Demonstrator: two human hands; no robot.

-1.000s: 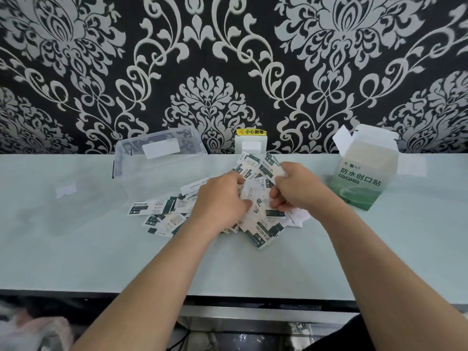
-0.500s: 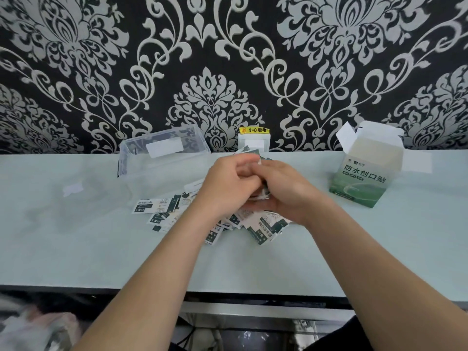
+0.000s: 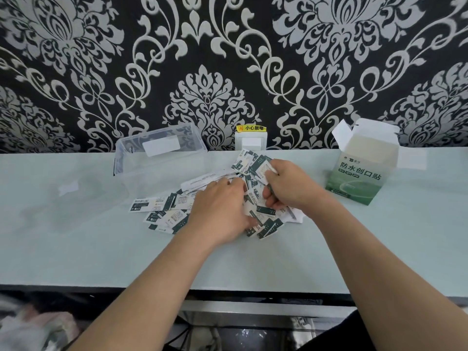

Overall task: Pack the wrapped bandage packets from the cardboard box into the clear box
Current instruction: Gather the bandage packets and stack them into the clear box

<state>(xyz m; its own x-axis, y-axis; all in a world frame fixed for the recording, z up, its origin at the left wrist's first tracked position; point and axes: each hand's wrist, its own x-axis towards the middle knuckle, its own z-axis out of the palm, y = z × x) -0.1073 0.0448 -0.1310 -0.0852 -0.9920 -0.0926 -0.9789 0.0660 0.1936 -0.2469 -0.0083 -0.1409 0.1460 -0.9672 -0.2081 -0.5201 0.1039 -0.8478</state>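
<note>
A loose heap of small white-and-dark-green bandage packets [image 3: 172,214] lies spread on the pale table [image 3: 101,262]. My left hand [image 3: 220,211] rests palm down on the middle of the heap, fingers curled over several packets. My right hand [image 3: 286,188] grips a fanned bunch of packets [image 3: 253,163] raised slightly at the heap's far side. The clear box [image 3: 162,158] stands open behind the heap to the left, with nothing seen inside. At the right stands the green-and-white cardboard box [image 3: 362,173], its top flaps open.
The clear lid [image 3: 71,198] lies flat on the table left of the clear box. A white wall socket with a yellow warning label [image 3: 250,140] sits against the patterned wall. The table's front edge [image 3: 228,292] runs below my forearms.
My hands, clasped together above the heap half a second ago, have parted and dropped onto it. The right hand now holds a fanned bunch; the left presses on the packets.
</note>
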